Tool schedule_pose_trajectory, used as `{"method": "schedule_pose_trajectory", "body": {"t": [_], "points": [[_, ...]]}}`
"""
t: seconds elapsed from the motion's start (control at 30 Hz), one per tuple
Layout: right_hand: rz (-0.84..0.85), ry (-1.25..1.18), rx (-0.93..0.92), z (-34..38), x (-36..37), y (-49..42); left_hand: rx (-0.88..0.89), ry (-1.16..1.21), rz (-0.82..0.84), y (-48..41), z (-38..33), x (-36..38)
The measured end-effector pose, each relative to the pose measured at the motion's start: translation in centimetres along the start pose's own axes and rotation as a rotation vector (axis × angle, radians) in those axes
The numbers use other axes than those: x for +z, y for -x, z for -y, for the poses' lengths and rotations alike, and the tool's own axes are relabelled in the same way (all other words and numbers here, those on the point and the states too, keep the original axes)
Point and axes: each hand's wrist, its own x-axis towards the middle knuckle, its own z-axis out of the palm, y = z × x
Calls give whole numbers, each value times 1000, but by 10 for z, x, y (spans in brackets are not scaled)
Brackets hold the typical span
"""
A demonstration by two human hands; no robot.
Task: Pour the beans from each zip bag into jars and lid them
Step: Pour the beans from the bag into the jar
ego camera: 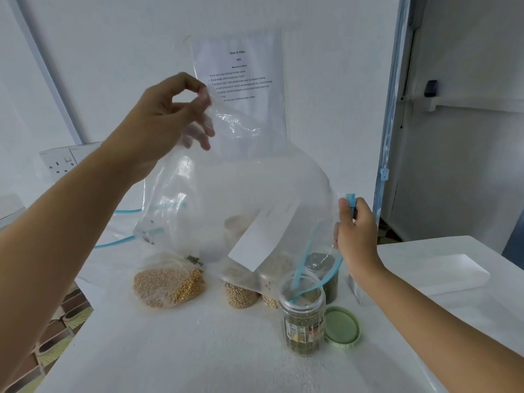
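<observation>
**Both hands pinching one near-empty zip bag above the open jar**

1. Left hand (170, 114): raised high. Your thumb and forefinger close in a ring on an upper corner of the zip bag (241, 194). The other fingers are loosely spread behind the plastic.
2. Right hand (357, 231): lower and to the right. Your thumb and fingers pinch the blue slider (350, 202) at the end of the bag's zip.
3. Zip bag: large, clear, with a white label (263, 239). It hangs slack between your two hands, tilted mouth-down. Its blue zip track curves down from your right hand into the mouth of the open jar (304, 316). A few green beans cling in its lower left folds.
4. Open jar: clear, upright, mostly filled with green beans. It stands below your right hand.
5. Green lid (341, 327): lies flat on the table, touching or just beside the jar's right side; I cannot tell which.
6. Second jar (330, 282): dark green contents, just behind the open one.
7. Two jars of pale beans (241, 296): stand behind the hanging bag and show through it.
8. Small bag of yellow beans (168, 285): lies on the table to the left of these.
9. Surface: white table (198, 358), with a white tray (453, 275) at the right.
10. Room: white wall with a printed sheet (241, 80) and a wall socket (61, 161).
</observation>
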Motion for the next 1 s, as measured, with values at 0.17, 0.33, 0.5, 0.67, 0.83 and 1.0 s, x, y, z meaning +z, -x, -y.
{"method": "schedule_pose_trajectory", "body": {"t": [0.17,0.33,0.5,0.67,0.83,1.0], "points": [[-11,13,10,3,-1,0,8,-240,-22,2,9,-6],[-20,3,32,0,-1,-1,93,-716,-42,9,22,-11],[-34,7,19,-6,-1,0,142,-594,-136,13,26,2],[-23,15,19,-9,-1,1,137,-405,-150,3,15,8],[-22,13,13,-8,0,2,111,-333,-37,-4,19,14],[-52,24,26,-11,-3,4,65,-224,-20,-3,25,6]]}}
